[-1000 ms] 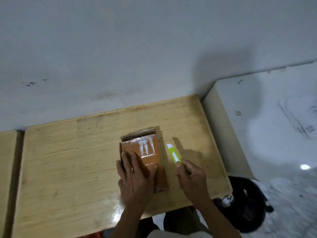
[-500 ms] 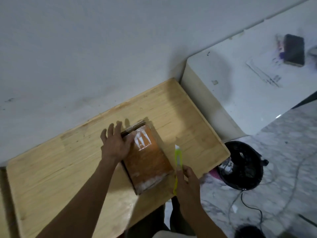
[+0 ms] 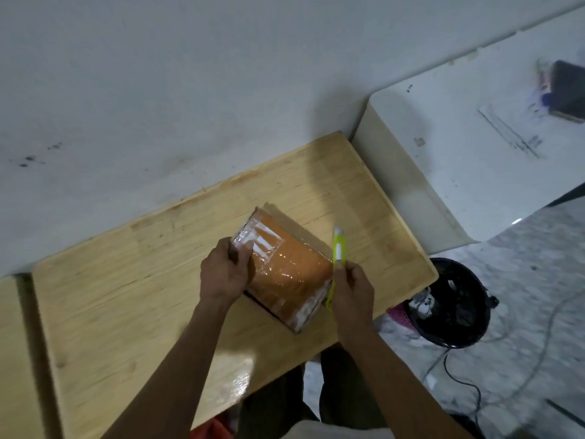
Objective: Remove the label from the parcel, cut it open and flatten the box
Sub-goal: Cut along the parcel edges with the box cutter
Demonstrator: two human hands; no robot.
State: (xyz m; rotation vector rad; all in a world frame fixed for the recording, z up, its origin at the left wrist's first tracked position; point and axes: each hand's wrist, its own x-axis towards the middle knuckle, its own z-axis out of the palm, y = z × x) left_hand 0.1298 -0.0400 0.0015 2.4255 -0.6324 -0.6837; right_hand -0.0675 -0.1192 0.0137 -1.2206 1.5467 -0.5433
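Note:
A brown cardboard parcel point(image 3: 286, 270) wrapped in shiny clear tape sits tilted on the wooden table point(image 3: 133, 280), its left edge raised. My left hand point(image 3: 224, 274) grips that left edge, thumb on top. My right hand point(image 3: 351, 289) holds a lime-green and white utility knife point(image 3: 337, 248) upright against the parcel's right edge. Whether the blade is out cannot be made out. No label is plainly visible on the top face.
A white cabinet point(image 3: 459, 153) stands to the right of the table with a dark phone-like object point(image 3: 569, 90) on it. A black bin point(image 3: 452, 305) sits on the marble floor with cables nearby. A wall runs behind the table.
My left hand slid from the parcel's far left corner to its left edge and lifted it. My right hand brought the knife up against the parcel's right edge. The camera view shifted.

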